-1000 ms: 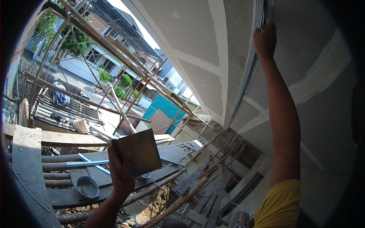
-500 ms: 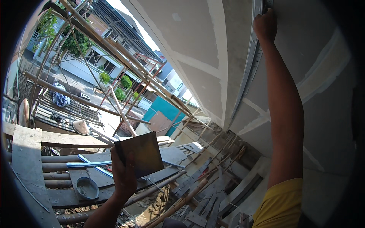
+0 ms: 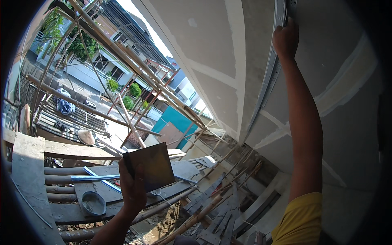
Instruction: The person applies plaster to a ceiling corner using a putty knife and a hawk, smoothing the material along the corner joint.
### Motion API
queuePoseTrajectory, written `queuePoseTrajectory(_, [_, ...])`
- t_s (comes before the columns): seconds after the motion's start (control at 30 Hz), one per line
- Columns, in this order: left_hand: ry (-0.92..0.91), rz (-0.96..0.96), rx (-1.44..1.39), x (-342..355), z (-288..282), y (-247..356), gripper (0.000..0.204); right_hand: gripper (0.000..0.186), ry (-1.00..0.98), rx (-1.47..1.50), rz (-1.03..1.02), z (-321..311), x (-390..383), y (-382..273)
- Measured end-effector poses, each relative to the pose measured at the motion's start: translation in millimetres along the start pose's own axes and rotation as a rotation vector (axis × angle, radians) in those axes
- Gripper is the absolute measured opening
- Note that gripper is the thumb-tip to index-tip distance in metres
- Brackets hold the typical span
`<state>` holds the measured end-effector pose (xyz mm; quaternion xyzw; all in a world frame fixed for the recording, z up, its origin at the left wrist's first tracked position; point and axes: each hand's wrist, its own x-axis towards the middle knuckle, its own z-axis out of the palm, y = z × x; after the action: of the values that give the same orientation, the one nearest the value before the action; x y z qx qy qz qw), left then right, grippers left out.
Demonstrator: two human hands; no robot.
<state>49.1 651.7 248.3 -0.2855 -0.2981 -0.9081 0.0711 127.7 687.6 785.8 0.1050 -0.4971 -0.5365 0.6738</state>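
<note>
My left hand [image 3: 134, 188] is closed around the edge of a square, flat plate [image 3: 154, 166], which looks like a putty spreader, with a dark strip along its gripped side and yellowish smears on its face. Overhead, my right arm is stretched up to the board ceiling. There my right hand [image 3: 286, 40] is closed at a long, pale perforated corner bead [image 3: 265, 77] running along a ceiling edge. Its thumb side lies against the strip; the fingertips are partly hidden. Grey boards [image 3: 212, 41] with whitish filled joints lie on both sides of the bead.
Scaffolding of bamboo poles [image 3: 122, 57] crosses the left side. Below are wooden planks [image 3: 28, 171], a round bowl [image 3: 94, 203] with greyish residue, and blue-white strips [image 3: 96, 177]. A conical hat [image 3: 86, 137] lies farther off. Gaps between the poles show rubble below.
My right hand has shifted slightly down along the corner bead in the picture, and the view has tilted a little. My left hand keeps its hold on the putty spreader.
</note>
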Motion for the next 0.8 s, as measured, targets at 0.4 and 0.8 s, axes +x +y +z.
queuePoseTrajectory(0.4, [0.02, 0.02, 0.002, 1.8, 3.4, 3.9, 0.038, 0.034, -0.031, -0.112, 0.06, 20.5, 45.3, 1.6])
queuePoseTrajectory(0.8, [-0.011, -0.001, -0.016, -1.3, 1.2, 16.5, 0.039, 0.03, 0.025, -0.089, -0.005, -4.4, 50.3, -6.7])
